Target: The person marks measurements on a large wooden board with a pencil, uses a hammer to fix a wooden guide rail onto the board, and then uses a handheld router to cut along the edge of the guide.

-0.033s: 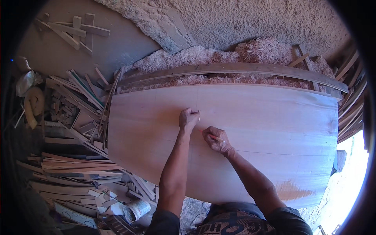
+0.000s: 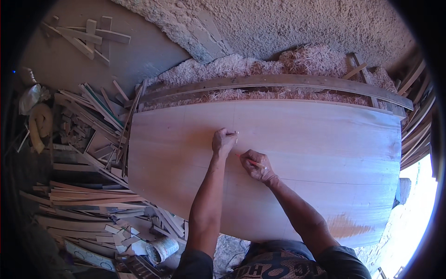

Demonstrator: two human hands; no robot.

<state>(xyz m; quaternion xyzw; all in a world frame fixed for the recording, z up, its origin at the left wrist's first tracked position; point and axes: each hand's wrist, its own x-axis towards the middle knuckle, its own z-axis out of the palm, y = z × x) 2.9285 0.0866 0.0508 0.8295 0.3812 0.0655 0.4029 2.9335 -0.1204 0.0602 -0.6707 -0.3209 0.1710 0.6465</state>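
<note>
A large pale sheet of plywood (image 2: 316, 149) lies flat in front of me, with thin lines drawn across it and an orange stain near its lower right. My left hand (image 2: 223, 141) rests near the middle of the sheet, its fingers pinched on a small white object (image 2: 236, 137) that is too small to name. Just below and right of it, my right hand (image 2: 256, 166) is closed round a red pencil (image 2: 254, 163), its front end pointing up and left toward the lines on the sheet.
Heaps of wooden offcuts (image 2: 93, 195) lie at the left, with a white bucket (image 2: 163, 249) low down. A long plank (image 2: 274, 80) and wood shavings (image 2: 306, 60) run along the far edge by a rough wall (image 2: 260, 23). More strips (image 2: 418, 125) stand at the right.
</note>
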